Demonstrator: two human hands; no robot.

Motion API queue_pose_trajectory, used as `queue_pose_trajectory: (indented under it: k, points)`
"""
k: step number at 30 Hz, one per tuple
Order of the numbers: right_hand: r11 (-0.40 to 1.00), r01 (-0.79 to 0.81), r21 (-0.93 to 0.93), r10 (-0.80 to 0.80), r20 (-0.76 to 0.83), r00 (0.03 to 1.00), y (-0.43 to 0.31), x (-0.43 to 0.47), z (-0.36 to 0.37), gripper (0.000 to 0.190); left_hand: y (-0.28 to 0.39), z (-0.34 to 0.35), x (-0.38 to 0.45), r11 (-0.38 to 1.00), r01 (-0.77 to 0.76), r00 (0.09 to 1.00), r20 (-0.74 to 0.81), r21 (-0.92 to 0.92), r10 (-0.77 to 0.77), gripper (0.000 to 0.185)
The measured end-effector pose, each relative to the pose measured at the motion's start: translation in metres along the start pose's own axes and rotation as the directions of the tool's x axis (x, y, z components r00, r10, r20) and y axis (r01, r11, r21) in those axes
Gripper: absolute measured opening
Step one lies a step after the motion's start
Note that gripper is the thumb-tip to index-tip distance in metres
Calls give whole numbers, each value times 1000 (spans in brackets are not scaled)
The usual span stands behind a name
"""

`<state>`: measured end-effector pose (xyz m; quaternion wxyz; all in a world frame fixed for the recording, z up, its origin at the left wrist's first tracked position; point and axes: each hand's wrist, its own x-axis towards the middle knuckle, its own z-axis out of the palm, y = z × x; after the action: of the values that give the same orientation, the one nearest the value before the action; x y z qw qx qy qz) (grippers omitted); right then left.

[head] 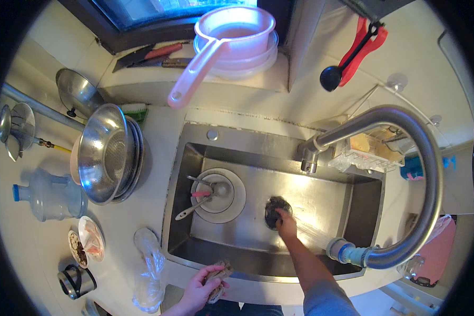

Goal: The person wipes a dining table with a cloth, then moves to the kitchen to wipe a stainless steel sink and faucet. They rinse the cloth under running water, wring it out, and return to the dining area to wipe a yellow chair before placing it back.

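Note:
My left hand (pixel 202 285) grips a crumpled brown cloth (pixel 222 276) in front of the sink's near edge. Down in the stainless steel sink (pixel 320 197), my right hand (pixel 286 225) reaches to the dark drain (pixel 277 207). Its fingertips are at the drain's middle, and whether they pinch anything is hidden. Water runs from the faucet's spray head (pixel 341 251) into the basin beside my right forearm. At the sink's left side, a white bowl (pixel 231 209) sits in a larger white dish (pixel 240 205), with a ladle (pixel 191 209) and other utensils across them.
The thick curved faucet (pixel 430 166) arches over the right side. Steel colanders and bowls (pixel 102 154) stand left of the sink, near a plastic water jug (pixel 55 195) and a plastic-wrapped item (pixel 148 272). Knives (pixel 154 55) and a pink dipper (pixel 235 43) rest on the window ledge.

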<state>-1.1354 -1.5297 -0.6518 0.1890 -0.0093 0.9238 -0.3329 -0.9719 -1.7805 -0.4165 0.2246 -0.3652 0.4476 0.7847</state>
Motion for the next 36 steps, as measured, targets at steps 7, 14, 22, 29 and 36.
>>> queue_pose_trajectory:
  k: [7, 14, 22, 29, 36]
  points:
    - [909, 414, -48, -338, 498, 799, -81, -27, 91, 39, -1, 0, 0, 999, 21, 999, -40, 28, -20, 37]
    - [997, -17, -71, 19, 41, 999, 6, -1, 39, 40, -2, -2, -8, 999, 13, 1000, -29, 39, -12, 35]
    - [-239, -85, 967, 379, 173, 909, 212, -32, -66, 37, 11, 16, -4, 999, -21, 997, 80, 28, 18, 35]
    - [848, -120, 516, 142, -4, 990, 150, 4, 14, 18, 0, 21, 3, 988, 68, 997, 15, 136, -71, 34]
    - [773, -180, 609, 313, -118, 943, 146, -9, -37, 28, 10, 48, -5, 981, 29, 996, 77, 192, -45, 33]
